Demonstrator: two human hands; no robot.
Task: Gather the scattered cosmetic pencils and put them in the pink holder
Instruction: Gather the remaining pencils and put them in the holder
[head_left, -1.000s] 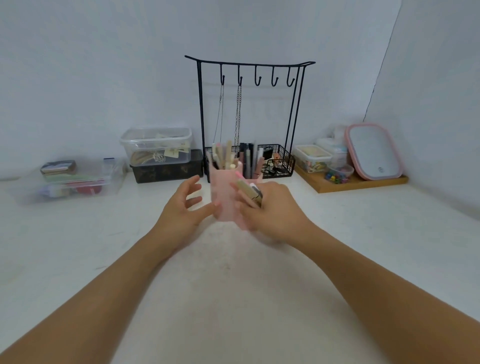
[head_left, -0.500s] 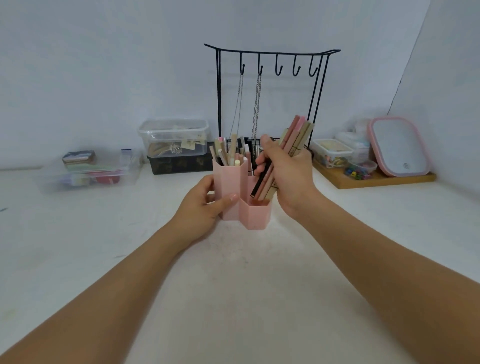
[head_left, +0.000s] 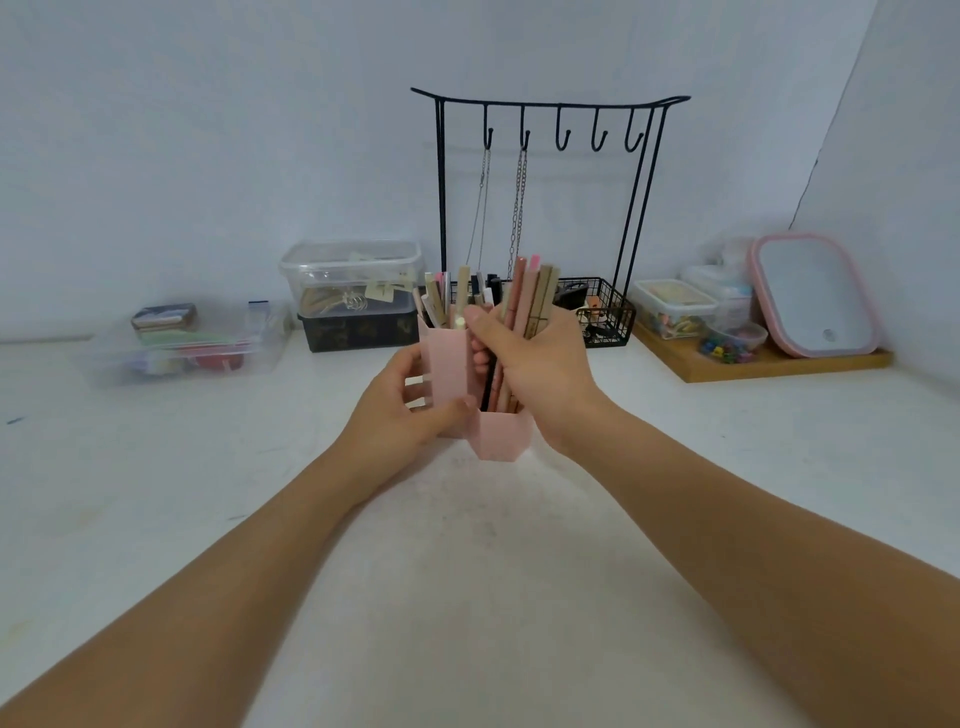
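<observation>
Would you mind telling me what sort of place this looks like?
Probably a dressing or vanity table: a black wire jewellery stand hung with chains, a pink-framed mirror, and a pink plastic holder of cosmetic pencils.

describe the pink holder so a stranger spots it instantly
Find the black hook stand at the back wall. Right before it, between both hands, stands the pink holder: the only pink tub of joined angular compartments, with pencils sticking up.
</observation>
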